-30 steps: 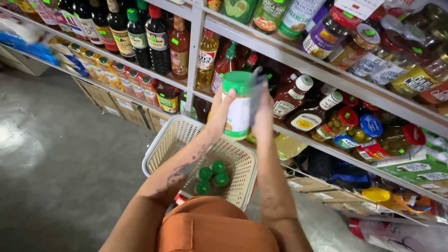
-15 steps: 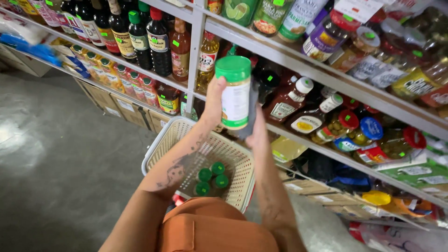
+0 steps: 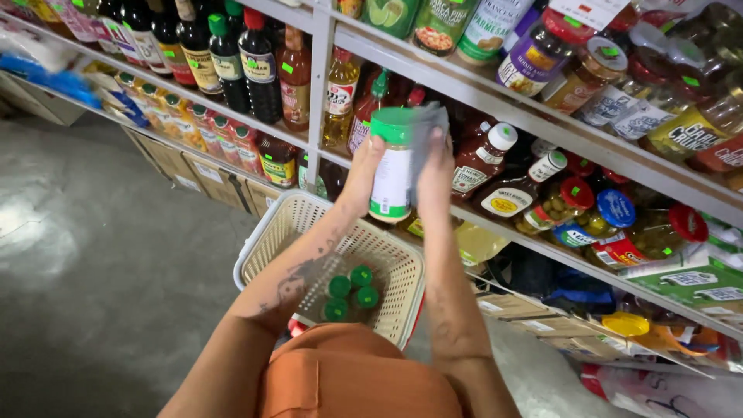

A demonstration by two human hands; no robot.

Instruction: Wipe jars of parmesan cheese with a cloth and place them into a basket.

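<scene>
Green-lidded jar (image 3: 392,166) held by both hands.

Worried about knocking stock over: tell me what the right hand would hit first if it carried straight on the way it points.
Probably the dark red-capped sauce bottles on the shelf behind; the right hand points up toward them, though depth is unclear.

Grey concrete floor (image 3: 93,294), glossy in patches. Metal shelving (image 3: 495,101) runs diagonally, packed with bottles and jars. Cardboard boxes (image 3: 201,174) line the bottom.
</scene>
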